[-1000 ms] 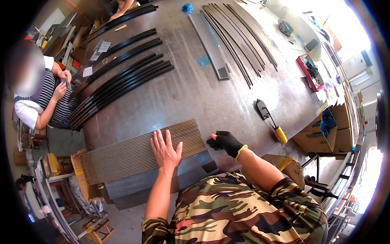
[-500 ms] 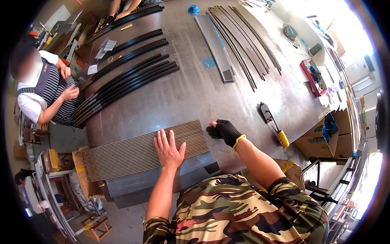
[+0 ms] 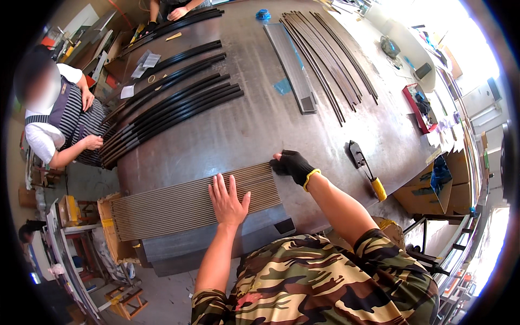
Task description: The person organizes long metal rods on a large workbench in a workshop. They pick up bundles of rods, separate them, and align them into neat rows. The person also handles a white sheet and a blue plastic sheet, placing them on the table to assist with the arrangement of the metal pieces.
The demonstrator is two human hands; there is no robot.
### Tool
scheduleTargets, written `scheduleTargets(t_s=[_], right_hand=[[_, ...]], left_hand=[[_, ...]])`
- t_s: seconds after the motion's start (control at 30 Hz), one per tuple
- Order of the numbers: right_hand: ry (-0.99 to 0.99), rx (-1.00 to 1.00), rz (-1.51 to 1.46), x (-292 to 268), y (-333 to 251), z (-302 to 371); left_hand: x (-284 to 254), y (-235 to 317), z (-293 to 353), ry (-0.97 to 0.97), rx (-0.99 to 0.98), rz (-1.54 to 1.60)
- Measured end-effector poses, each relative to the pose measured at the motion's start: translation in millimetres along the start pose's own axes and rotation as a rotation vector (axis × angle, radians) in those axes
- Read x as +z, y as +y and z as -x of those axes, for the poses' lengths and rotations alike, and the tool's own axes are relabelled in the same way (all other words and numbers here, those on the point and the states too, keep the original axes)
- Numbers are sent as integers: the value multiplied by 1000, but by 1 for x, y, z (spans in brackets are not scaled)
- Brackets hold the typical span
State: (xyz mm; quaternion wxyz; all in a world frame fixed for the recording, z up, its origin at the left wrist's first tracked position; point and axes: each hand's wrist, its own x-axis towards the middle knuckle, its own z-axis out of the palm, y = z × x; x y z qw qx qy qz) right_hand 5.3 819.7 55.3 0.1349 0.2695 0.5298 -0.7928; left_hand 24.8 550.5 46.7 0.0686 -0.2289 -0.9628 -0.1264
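Observation:
A row of thin brown-grey rods (image 3: pixel 168 209) lies side by side across the near edge of the table. My bare left hand (image 3: pixel 226 201) rests flat over their right part, fingers spread. Against the rods' right ends sits my right hand (image 3: pixel 293 167), in a black glove with a yellow cuff. Its fingers are curled in, a bare fingertip shows, and I see nothing held in it. Under the rods' near side lies a flat grey sheet (image 3: pixel 216 238) with a dark square at its right corner.
A cutter with a yellow handle (image 3: pixel 378 189) lies right. Black tubes (image 3: pixel 189 111) lie at left beside a person in a striped apron (image 3: pixel 70 111). Farther off are a long grey panel (image 3: pixel 290 67), dark rods (image 3: pixel 327 59) and another person's hands (image 3: pixel 177 13). A red box (image 3: pixel 420 108) stands right.
My right hand has moved left against the rod ends, where a small gap showed before. My left hand stays flat on the rods. The aproned person's hands have shifted apart.

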Motion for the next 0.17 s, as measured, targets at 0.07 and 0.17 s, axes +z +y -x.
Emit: scheduleTargets(t_s=[0.07,0.17], right_hand=[[-12,13,68,0,0,-4],[154,10,26,-10,-4,0]], left_hand=[[0,0,0,0,1,3],[1,-1,1,-5,-4,10]])
